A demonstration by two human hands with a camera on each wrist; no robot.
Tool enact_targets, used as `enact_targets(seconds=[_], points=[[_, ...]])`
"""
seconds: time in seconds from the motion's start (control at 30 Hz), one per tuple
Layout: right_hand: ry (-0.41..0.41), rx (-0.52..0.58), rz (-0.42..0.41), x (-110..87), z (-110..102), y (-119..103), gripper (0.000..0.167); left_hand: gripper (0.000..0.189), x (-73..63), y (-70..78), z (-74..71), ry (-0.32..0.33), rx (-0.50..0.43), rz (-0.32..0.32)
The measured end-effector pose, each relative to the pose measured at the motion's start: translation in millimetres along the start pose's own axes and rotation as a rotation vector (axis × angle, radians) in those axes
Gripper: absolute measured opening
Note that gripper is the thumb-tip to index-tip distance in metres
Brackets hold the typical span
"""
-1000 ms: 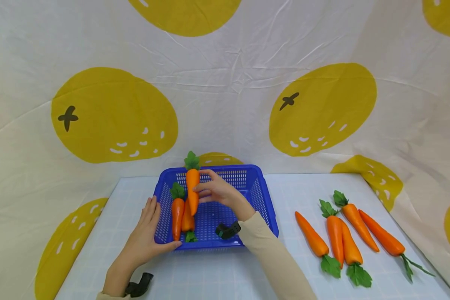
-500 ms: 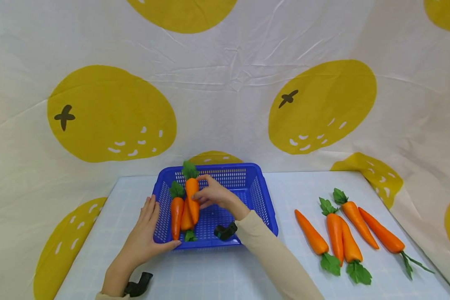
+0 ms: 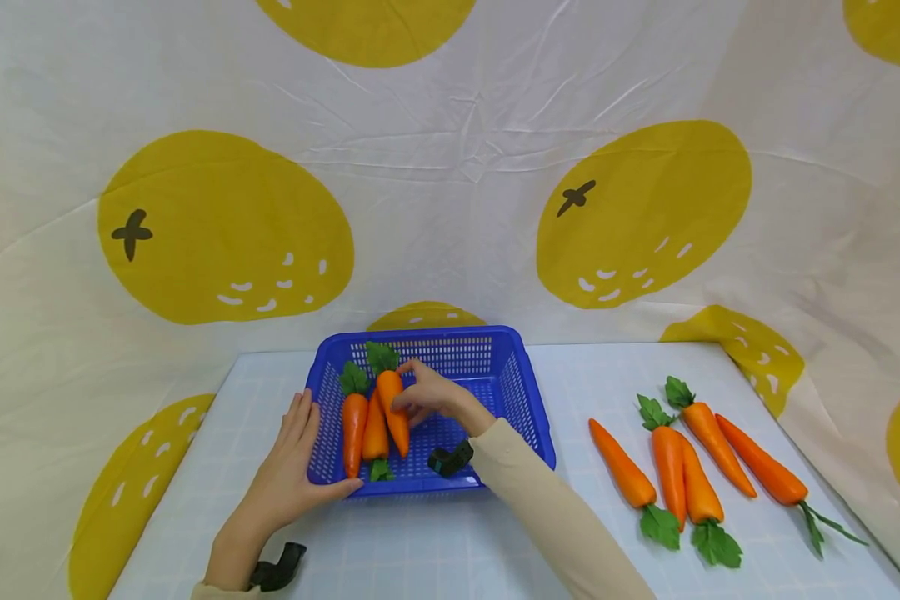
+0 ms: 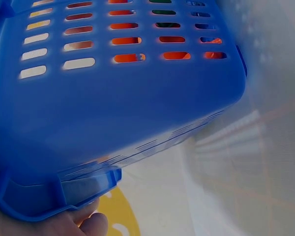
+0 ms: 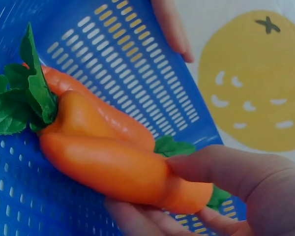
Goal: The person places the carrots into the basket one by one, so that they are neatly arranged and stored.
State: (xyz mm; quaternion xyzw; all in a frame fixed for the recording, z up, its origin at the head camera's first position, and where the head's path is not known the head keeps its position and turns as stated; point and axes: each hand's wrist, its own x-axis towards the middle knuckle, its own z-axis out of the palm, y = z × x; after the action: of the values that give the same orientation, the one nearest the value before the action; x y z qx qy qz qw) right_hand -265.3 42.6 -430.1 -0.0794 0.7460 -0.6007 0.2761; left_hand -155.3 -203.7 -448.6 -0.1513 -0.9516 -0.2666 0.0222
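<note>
A blue plastic basket point(image 3: 542, 417) stands on the table with three carrots at its left side. My right hand point(image 3: 438, 396) reaches inside and pinches an orange carrot point(image 3: 394, 412) between thumb and fingers, its leafy top toward the back. Left of that carrot lie a second carrot point(image 3: 375, 437), leaves toward me, and a redder carrot point(image 3: 354, 425) against the left wall. In the right wrist view, the held carrot point(image 5: 108, 167) overlaps the others. My left hand point(image 3: 288, 467) rests at the basket's left front corner, fingers straight along the left side, thumb on the front rim.
Several loose carrots point(image 3: 622, 467) with green tops lie on the pale checked tabletop point(image 3: 570, 375) to the right of the basket. Behind the table hangs a white cloth point(image 3: 450, 233) printed with large yellow fruit.
My right hand has lowered the carrot into the basket and toward me, and its tip has swung to the right. The left hand stays at the basket's corner.
</note>
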Motion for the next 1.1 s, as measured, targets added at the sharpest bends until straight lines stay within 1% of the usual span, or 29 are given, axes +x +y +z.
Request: enact_targets(seconds=[0.13,0.23,0.43,0.53,0.73,0.83,0.97,1.1], points=[[-0.007,-0.046,0.039,-1.5,0,0,0.063,0.129,0.0,-0.1,-0.6,-0.001,-0.002,-0.002],[-0.012,-0.076,0.084,-0.4,0,2,0.062,0.128,0.0,0.4,-0.9,-0.001,-0.001,-0.001],[-0.013,-0.137,0.145,1.9,0,5,0.054,0.127,0.9,0.2,-1.0,-0.006,-0.005,-0.007],[-0.011,-0.144,0.163,1.7,1,5,0.051,0.128,1.1,0.2,-0.8,-0.007,-0.006,-0.007],[-0.032,-0.159,0.185,2.2,1,7,0.055,0.127,1.0,1.1,-1.5,-0.007,-0.014,-0.006],[-0.041,-0.166,0.189,2.9,1,8,0.053,0.127,0.9,1.6,-2.0,-0.008,-0.011,-0.01],[-0.04,-0.168,0.199,4.0,1,10,0.049,0.127,0.9,1.9,-2.1,-0.009,-0.004,-0.017],[-0.029,-0.151,0.215,5.1,2,12,0.051,0.128,1.2,1.6,-1.7,-0.008,-0.003,-0.016]])
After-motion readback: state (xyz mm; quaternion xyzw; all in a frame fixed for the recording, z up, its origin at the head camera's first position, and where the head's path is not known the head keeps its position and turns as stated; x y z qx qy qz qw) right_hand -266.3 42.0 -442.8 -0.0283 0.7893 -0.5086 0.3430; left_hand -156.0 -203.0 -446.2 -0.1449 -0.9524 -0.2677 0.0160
